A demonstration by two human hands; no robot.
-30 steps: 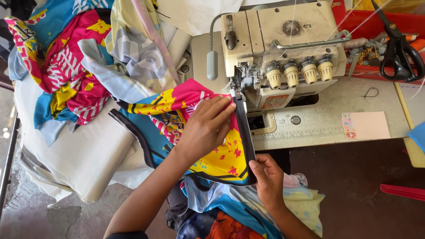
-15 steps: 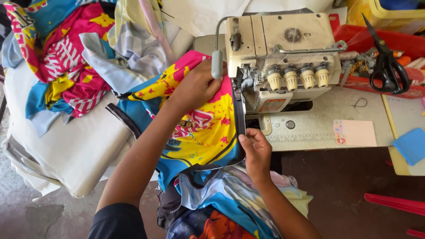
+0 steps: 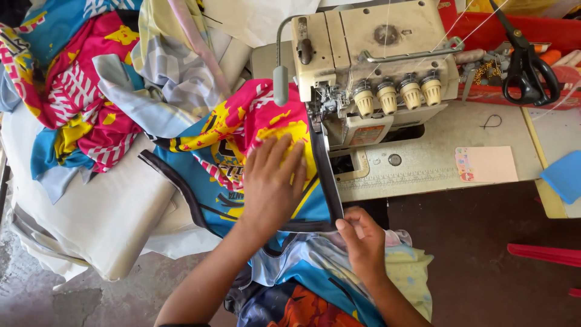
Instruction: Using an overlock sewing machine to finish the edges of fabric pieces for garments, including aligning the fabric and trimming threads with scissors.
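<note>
Left hand (image 3: 273, 184) flat on bright printed fabric (image 3: 254, 130); right hand (image 3: 362, 237) pinches black trim (image 3: 325, 175), centre frame. Uneven feed risks a puckered seam at sewing machine (image 3: 375, 66)

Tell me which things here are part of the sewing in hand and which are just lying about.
In use:
left hand flat on the bright printed jersey fabric
right hand pinching the black edging strip
cream overlock sewing machine

Lying about:
black-handled scissors
pink paper card
heap of printed fabric pieces
</note>
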